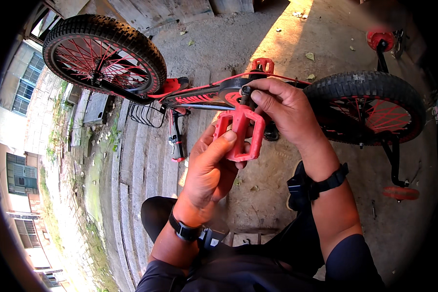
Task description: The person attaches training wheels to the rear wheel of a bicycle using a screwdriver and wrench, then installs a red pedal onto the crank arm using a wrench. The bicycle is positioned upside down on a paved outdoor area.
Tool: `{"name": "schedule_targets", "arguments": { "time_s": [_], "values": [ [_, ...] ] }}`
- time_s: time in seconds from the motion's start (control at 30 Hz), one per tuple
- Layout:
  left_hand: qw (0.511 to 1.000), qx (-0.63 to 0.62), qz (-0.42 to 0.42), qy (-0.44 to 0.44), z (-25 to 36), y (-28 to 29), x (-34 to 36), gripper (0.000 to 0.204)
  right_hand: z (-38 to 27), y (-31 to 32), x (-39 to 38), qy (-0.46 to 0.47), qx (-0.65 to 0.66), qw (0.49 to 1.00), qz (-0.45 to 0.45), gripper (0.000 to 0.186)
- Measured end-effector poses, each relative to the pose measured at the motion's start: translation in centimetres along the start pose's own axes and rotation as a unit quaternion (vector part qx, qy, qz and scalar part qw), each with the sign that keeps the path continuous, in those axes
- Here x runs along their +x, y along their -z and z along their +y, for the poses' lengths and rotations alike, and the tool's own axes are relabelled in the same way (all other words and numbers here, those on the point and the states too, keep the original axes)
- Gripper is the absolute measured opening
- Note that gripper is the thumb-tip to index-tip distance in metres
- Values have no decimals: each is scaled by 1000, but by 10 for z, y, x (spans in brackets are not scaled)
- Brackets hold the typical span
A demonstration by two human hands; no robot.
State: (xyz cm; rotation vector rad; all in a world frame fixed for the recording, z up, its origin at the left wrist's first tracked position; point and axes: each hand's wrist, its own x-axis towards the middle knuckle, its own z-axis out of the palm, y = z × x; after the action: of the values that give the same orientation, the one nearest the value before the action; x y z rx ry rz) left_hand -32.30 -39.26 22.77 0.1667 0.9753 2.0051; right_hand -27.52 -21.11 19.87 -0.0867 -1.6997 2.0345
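The red pedal is held in front of the person, on the near side of the bicycle. Its dark spindle points toward the upper part of the view, overlapping the drive area of the frame; contact there cannot be determined.

Left hand: fingers closed around the pedal body, thumb pressed on its upper face. Right hand: thumb and fingers narrow, pinching the spindle end.

A second red pedal is located beyond the right hand. The bicycle extends across the view, with one spoked wheel at the upper left and another wheel at the right. Small red side wheels are positioned near the right wheel. The handlebar is located left of the hands, near a black wire basket. Dry leaves lie on the concrete floor.
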Motion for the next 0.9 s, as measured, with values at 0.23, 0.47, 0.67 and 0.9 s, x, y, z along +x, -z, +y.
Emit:
{"name": "schedule_targets", "arguments": {
  "time_s": [0.23, 0.47, 0.67, 0.9],
  "values": [
    [1000, -12, 5, -1, -4, 2, 1, 38, 2, 1, 0, 0, -1, 1000, 2, 21],
    [1000, -14, 2, 0, -6, 2, 2, 38, 1, 1, 1, 15, -3, 1000, -1, 21],
    [1000, -9, 1, 0, -4, 1, 1, 39, 0, 2, 0, 3, -12, 1000, 1, 21],
    [993, 99, 30, -53, -3, -8, 1, 43, 2, 2, 0, 18, -27, 999, 3, 23]
  ]
}}
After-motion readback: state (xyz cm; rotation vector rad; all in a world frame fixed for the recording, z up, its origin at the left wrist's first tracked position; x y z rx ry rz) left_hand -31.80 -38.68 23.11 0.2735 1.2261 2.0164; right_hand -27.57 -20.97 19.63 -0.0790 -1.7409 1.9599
